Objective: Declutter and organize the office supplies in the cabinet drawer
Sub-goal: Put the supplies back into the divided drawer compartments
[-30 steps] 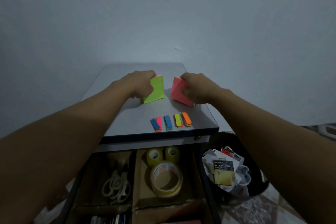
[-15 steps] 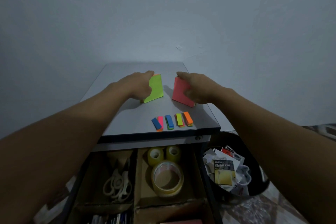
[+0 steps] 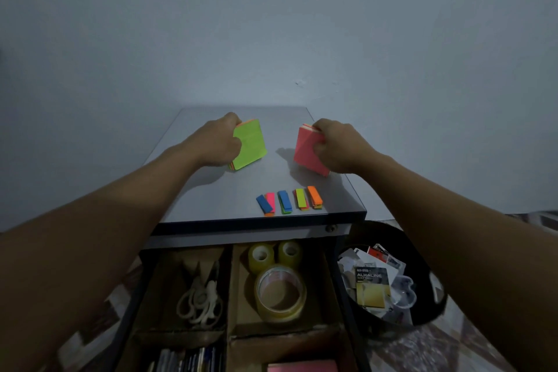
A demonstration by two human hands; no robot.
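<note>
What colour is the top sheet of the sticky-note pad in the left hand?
Bright green; the head view shows the pad in the left hand.

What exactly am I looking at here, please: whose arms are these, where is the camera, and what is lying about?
There is no machine here, only a person working with bare hands. The single picture comes from a wide-angle camera worn on the head, looking forward and down, so both arms stretch away from you.

The left hand grips a green sticky-note pad and the right hand grips a pink sticky-note pad, both held at a tilt over the grey cabinet top. Near its front edge lies a row of coloured page flags.

Below, the open drawer holds scissors in the left compartment and, in the next, two small tape rolls behind a large tape roll. To the right stands a black bin with discarded packaging.
</note>
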